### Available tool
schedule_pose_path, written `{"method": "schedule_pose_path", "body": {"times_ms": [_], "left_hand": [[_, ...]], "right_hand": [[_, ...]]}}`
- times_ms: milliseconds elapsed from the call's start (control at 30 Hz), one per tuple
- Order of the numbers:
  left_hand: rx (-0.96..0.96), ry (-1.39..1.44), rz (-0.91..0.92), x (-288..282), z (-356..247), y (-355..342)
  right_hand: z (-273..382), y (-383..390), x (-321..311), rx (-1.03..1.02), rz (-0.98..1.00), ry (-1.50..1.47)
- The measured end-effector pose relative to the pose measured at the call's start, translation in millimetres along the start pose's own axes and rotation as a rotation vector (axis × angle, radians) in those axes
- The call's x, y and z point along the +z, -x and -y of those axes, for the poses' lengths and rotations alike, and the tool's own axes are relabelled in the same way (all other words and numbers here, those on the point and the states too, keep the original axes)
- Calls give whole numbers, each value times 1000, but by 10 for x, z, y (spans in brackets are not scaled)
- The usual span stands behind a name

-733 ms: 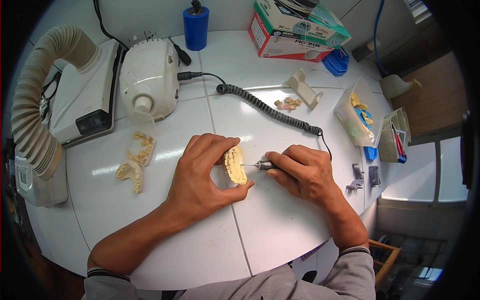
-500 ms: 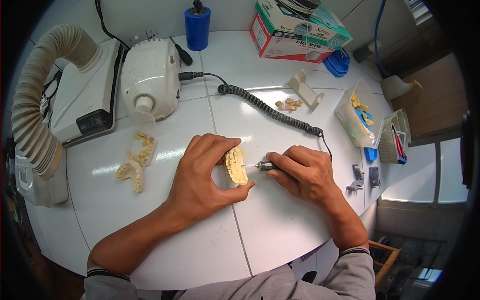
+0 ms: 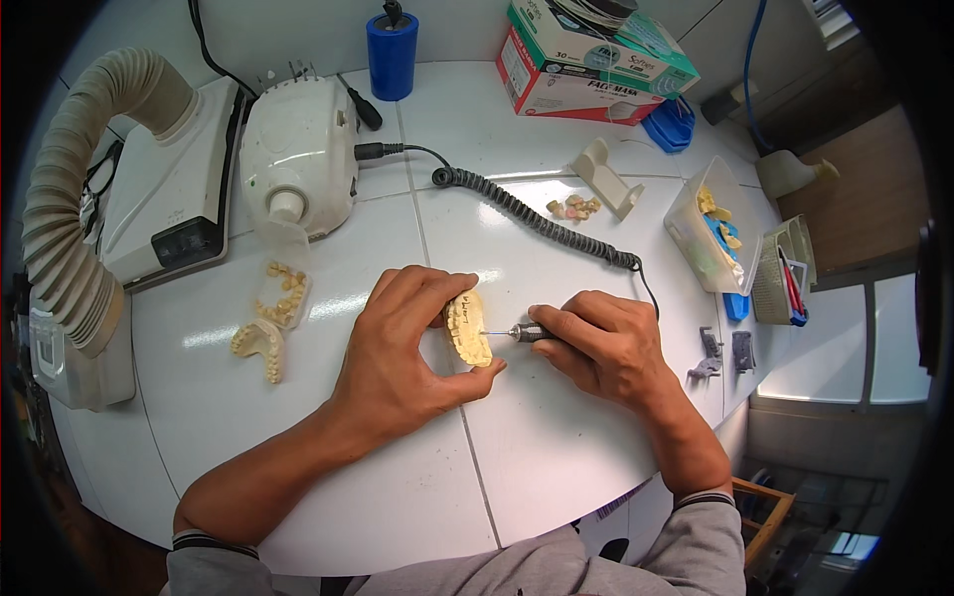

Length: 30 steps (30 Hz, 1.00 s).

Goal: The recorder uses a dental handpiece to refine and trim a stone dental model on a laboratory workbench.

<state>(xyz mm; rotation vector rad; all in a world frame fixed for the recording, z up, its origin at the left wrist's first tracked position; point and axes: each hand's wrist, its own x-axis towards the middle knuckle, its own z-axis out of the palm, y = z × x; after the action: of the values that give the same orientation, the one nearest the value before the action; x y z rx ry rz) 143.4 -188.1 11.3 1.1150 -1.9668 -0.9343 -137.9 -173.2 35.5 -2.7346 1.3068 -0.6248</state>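
Note:
Between the thumb and fingertips of my left hand [image 3: 393,348], a pale yellow dental cast [image 3: 467,328] is gripped by its two ends. A row of teeth runs along its left side, and dark handwriting marks its surface. My right hand [image 3: 611,348] is closed in a pen-like grip around a dark rotary handpiece [image 3: 530,332]. The handpiece's thin metal bur points left and meets the cast's inner edge; whether it cuts there cannot be told. Both hands rest low over the white table.
A coiled black cord [image 3: 537,219] runs from a white control unit [image 3: 298,159]. At left stand a ribbed suction hose [image 3: 60,219], another dental cast [image 3: 260,348] and a small tray [image 3: 296,310] of yellow pieces. A clear plastic bin [image 3: 696,253] and mask boxes [image 3: 586,84] stand at right.
The bur tip has shifted very slightly toward me along the cast's edge. My left hand's grip looks the same.

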Motion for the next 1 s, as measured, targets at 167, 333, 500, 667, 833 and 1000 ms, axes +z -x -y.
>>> {"method": "schedule_pose_path", "body": {"times_ms": [167,333,500,667,833,1000], "left_hand": [[6,0,-1,3,13,1],[1,2,-2,-7,2,1],[19,-51,16,-11,6,7],[24,-67,22,-9,1,8],[25,-67,26,-10,7,2],[22,-65,30,-12,5,4]], "right_hand": [[-1,-13,-10,-1,22,-21],[-6,-17,6,-8,5,-24],[11,-2,7,10,-8,-5],[16,-8,18,15,-17,13],[10,-5,25,9,-11,15],[29,-12,-2,22,17,15]]}}
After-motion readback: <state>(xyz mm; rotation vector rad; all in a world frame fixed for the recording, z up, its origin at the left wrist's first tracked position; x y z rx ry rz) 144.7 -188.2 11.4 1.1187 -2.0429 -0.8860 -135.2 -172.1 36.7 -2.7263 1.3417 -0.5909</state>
